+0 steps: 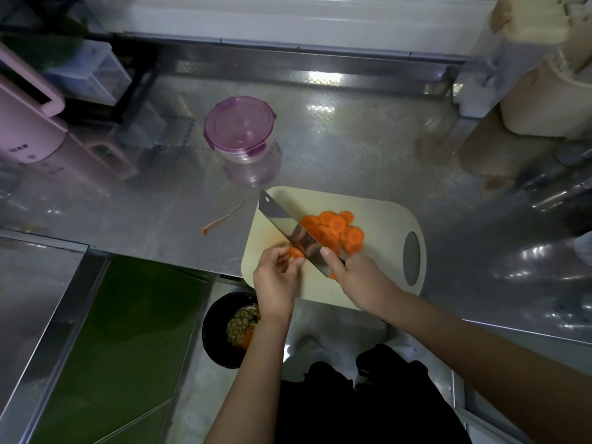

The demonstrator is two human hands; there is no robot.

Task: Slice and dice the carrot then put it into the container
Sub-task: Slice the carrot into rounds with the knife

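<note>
- Orange carrot end [296, 252] sits by the cutting board's [381, 209] left edge, pinched in the left hand [277, 278] and touching the cleaver [285, 227].
- Right hand [357, 278] grips the cleaver; carrot slices [336, 230] lie piled just past it.
- Shiny steel counter [352, 149] holds the board at its front edge.
- One lidded container [240, 128], one cleaver, one heap of slices.

Left hand [277, 277] at 6 o'clock and right hand [362, 280] at 5 o'clock, both bare; left forearm [256, 363] bare down to the frame edge near 7 o'clock; right forearm [464, 341] bare out to the edge at 4 o'clock; black garment [368, 405] at 6 o'clock, matte, creased, loose folds; pale fabric just above it, can't tell if it's clothing.
</note>
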